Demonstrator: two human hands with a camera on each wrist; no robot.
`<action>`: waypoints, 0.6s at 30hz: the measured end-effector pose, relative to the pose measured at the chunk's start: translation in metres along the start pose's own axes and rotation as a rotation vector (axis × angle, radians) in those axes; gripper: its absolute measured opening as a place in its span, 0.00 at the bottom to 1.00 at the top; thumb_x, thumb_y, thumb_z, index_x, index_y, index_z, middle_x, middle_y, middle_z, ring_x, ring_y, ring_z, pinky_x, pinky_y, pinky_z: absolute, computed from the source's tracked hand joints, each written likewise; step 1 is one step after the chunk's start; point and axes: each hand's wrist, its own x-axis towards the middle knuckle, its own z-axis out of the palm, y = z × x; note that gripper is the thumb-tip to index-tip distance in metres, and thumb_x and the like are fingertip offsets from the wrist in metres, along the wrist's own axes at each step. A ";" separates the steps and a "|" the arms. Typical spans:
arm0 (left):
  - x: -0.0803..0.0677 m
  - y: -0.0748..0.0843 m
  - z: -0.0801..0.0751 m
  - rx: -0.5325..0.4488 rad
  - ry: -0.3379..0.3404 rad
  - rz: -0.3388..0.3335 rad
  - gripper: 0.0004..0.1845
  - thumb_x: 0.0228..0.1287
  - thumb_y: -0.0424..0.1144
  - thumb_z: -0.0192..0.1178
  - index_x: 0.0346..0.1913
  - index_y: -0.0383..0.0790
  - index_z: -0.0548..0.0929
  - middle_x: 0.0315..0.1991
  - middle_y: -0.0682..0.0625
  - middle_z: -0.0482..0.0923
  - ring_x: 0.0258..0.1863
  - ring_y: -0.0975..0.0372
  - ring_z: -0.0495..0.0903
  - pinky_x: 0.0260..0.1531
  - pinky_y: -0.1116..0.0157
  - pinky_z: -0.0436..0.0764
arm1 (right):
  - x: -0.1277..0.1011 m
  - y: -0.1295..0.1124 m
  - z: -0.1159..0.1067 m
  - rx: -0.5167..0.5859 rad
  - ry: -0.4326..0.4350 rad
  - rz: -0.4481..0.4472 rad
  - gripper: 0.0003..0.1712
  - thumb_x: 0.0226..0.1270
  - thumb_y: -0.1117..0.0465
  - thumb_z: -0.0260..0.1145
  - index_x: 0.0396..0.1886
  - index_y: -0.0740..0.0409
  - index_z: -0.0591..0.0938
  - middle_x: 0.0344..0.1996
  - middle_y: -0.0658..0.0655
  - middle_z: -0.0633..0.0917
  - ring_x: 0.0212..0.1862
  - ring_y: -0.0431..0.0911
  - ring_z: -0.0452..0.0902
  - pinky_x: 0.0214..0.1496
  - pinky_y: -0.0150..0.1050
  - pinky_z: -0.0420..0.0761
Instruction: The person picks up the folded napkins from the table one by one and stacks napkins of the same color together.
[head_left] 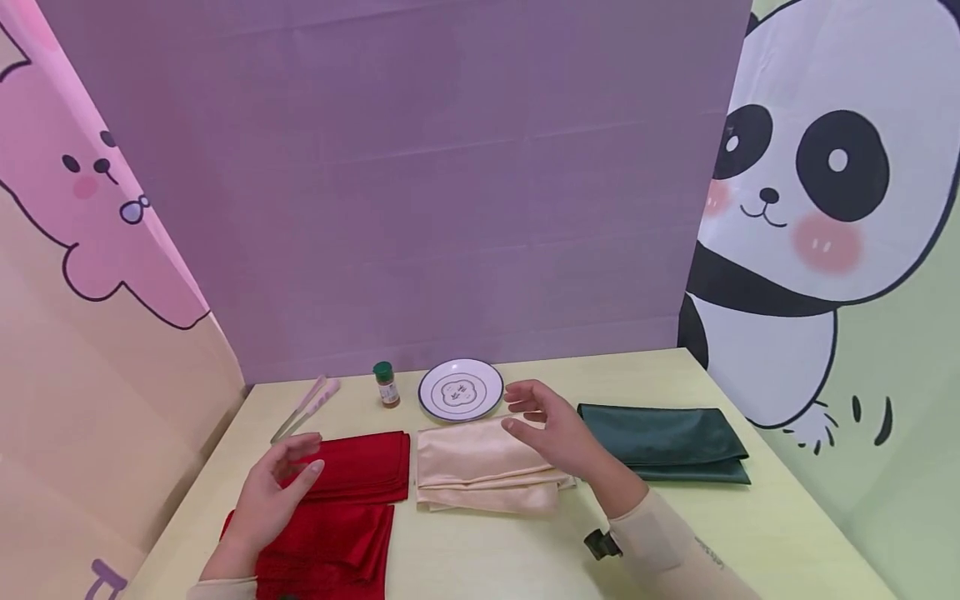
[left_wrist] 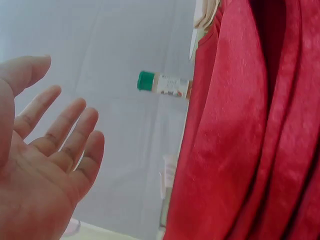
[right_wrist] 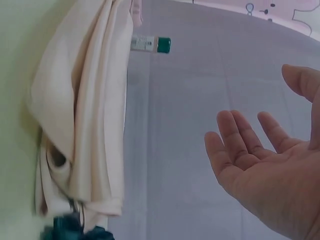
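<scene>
My left hand (head_left: 281, 487) hovers open above a folded red cloth (head_left: 352, 467), palm turned inward, holding nothing; the left wrist view shows its spread fingers (left_wrist: 60, 135) beside the red cloth (left_wrist: 240, 150). A second red cloth (head_left: 330, 550) lies nearer the front edge. My right hand (head_left: 543, 421) floats open over the right end of a folded cream cloth (head_left: 480, 467), fingers relaxed and empty. In the right wrist view the hand (right_wrist: 265, 160) is apart from the cream cloth (right_wrist: 85, 115).
A folded dark green cloth (head_left: 663, 442) lies at the right. Behind the cloths stand a white plate (head_left: 461, 389), a small green-capped spice jar (head_left: 386, 384) and pale tongs (head_left: 306, 406). Purple backdrop closes the far side of the pale table (head_left: 780, 525).
</scene>
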 end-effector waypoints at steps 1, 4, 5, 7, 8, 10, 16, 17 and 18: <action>-0.001 -0.003 -0.002 -0.006 0.004 -0.001 0.21 0.72 0.30 0.66 0.66 0.34 0.79 0.57 0.43 0.83 0.54 0.67 0.82 0.52 0.73 0.80 | 0.000 0.000 0.003 0.000 -0.009 -0.001 0.27 0.70 0.60 0.75 0.65 0.55 0.77 0.58 0.56 0.82 0.62 0.62 0.78 0.68 0.63 0.73; -0.004 -0.010 -0.008 -0.017 0.015 -0.005 0.21 0.72 0.29 0.66 0.65 0.34 0.79 0.57 0.45 0.83 0.54 0.67 0.82 0.52 0.73 0.80 | -0.001 -0.003 0.010 0.002 -0.039 -0.007 0.28 0.69 0.60 0.75 0.66 0.54 0.77 0.58 0.55 0.82 0.62 0.62 0.79 0.68 0.64 0.73; -0.005 -0.012 -0.011 -0.019 0.018 -0.007 0.21 0.72 0.29 0.66 0.65 0.34 0.79 0.57 0.45 0.84 0.54 0.67 0.82 0.51 0.72 0.80 | -0.001 -0.004 0.013 0.004 -0.048 -0.011 0.28 0.69 0.60 0.75 0.66 0.54 0.77 0.58 0.55 0.82 0.62 0.61 0.79 0.68 0.65 0.73; -0.006 -0.015 -0.015 -0.017 0.025 -0.008 0.21 0.71 0.28 0.67 0.65 0.34 0.79 0.56 0.47 0.84 0.54 0.67 0.83 0.51 0.72 0.81 | -0.001 -0.005 0.017 -0.005 -0.061 -0.016 0.28 0.70 0.59 0.75 0.66 0.53 0.76 0.58 0.54 0.82 0.62 0.61 0.79 0.68 0.65 0.73; -0.007 -0.017 -0.017 -0.019 0.027 -0.009 0.21 0.71 0.28 0.67 0.65 0.33 0.80 0.56 0.48 0.84 0.54 0.67 0.83 0.51 0.72 0.81 | 0.000 -0.006 0.019 -0.012 -0.068 -0.018 0.28 0.70 0.59 0.75 0.66 0.53 0.76 0.58 0.54 0.83 0.62 0.60 0.79 0.67 0.66 0.73; -0.008 -0.020 -0.020 -0.015 0.026 -0.014 0.21 0.71 0.28 0.67 0.64 0.32 0.79 0.56 0.49 0.84 0.53 0.68 0.83 0.50 0.71 0.81 | 0.000 -0.005 0.024 -0.025 -0.081 -0.025 0.28 0.70 0.58 0.75 0.66 0.53 0.76 0.58 0.54 0.83 0.62 0.60 0.80 0.67 0.66 0.73; -0.014 -0.027 -0.031 -0.003 0.040 -0.047 0.21 0.71 0.29 0.67 0.64 0.32 0.79 0.57 0.49 0.83 0.55 0.69 0.82 0.52 0.73 0.80 | 0.005 -0.001 0.037 -0.021 -0.119 -0.033 0.27 0.71 0.58 0.74 0.66 0.53 0.76 0.60 0.59 0.82 0.61 0.60 0.80 0.66 0.65 0.74; -0.014 -0.028 -0.033 -0.003 0.046 -0.053 0.21 0.71 0.29 0.67 0.64 0.31 0.79 0.57 0.49 0.83 0.55 0.69 0.82 0.53 0.73 0.80 | 0.005 -0.001 0.039 -0.017 -0.122 -0.031 0.27 0.71 0.58 0.74 0.66 0.54 0.76 0.60 0.59 0.82 0.61 0.61 0.80 0.66 0.65 0.74; -0.015 -0.029 -0.035 -0.002 0.053 -0.061 0.22 0.71 0.29 0.67 0.65 0.31 0.79 0.57 0.48 0.83 0.55 0.68 0.82 0.53 0.74 0.79 | 0.006 0.000 0.042 -0.014 -0.125 -0.025 0.27 0.71 0.58 0.74 0.66 0.54 0.76 0.60 0.59 0.82 0.61 0.60 0.80 0.67 0.65 0.74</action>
